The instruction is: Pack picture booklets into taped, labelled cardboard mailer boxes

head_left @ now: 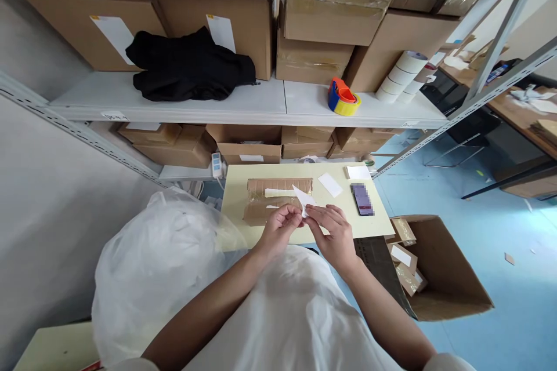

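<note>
Above the front part of a small pale table (235, 174), my left hand (281, 225) and my right hand (333, 233) meet at a white paper label (303, 196). Both hands pinch its lower end, and its pointed upper corner sticks out past the fingers. Just behind them lies a taped cardboard box (257, 210) with a white strip on top, partly covered by my left hand and the label. A loose white slip (330, 184), a small stack of white labels (358, 172) and a phone (362, 199) lie to the right.
A metal shelf (261, 98) behind the table bears cartons, black cloth (191, 66), a tape dispenser (343, 98) and tape rolls (398, 78). A large open carton (452, 278) with several small boxes stands at right. A translucent plastic bag (161, 266) bulges at left.
</note>
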The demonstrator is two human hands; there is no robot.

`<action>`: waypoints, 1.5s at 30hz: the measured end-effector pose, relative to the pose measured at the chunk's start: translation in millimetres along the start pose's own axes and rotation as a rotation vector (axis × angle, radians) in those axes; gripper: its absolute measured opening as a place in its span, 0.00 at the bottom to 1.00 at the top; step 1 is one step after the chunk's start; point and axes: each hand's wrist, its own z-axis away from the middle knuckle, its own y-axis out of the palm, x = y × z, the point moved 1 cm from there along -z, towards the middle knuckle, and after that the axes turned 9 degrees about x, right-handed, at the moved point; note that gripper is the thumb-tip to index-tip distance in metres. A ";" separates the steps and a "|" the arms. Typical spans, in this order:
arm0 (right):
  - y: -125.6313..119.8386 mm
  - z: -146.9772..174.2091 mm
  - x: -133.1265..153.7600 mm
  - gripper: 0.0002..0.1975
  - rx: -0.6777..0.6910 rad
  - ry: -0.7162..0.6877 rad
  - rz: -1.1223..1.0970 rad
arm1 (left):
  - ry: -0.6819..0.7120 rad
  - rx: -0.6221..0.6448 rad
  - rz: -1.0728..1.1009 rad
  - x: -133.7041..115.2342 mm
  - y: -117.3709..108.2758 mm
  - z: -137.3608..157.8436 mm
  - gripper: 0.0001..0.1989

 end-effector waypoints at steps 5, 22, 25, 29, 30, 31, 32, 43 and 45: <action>0.0 1.2 1.9 0.09 0.034 0.054 -0.122 | 0.059 0.043 -0.130 -2.2 -1.0 -1.6 0.13; 5.7 18.1 -17.9 0.06 0.091 0.569 -0.703 | 0.063 0.188 -0.577 -4.9 -7.4 2.0 0.11; 3.4 14.3 -28.6 0.09 -0.032 0.664 -0.863 | 0.031 0.122 -0.569 -10.6 -22.4 -6.1 0.10; -2.9 13.4 -43.3 0.11 -0.123 0.789 -0.999 | 0.010 0.009 -0.666 -17.1 -49.7 -20.3 0.10; -4.4 13.9 -48.1 0.11 -0.145 0.814 -1.022 | -0.003 -0.022 -0.693 -17.9 -57.5 -24.3 0.10; -5.7 14.6 -53.7 0.11 -0.170 0.840 -1.040 | -0.020 -0.054 -0.714 -18.4 -65.7 -28.6 0.10; -6.9 15.4 -60.1 0.12 -0.197 0.866 -1.049 | -0.036 -0.088 -0.730 -18.8 -74.2 -33.1 0.10; -11.6 5.3 -136.3 0.16 -0.444 0.971 -0.951 | -0.201 -0.406 -1.268 -36.8 -170.0 -137.5 0.06; -9.6 2.9 -143.3 0.16 -0.432 0.984 -0.961 | -0.224 -0.402 -1.360 -38.5 -179.7 -175.1 0.07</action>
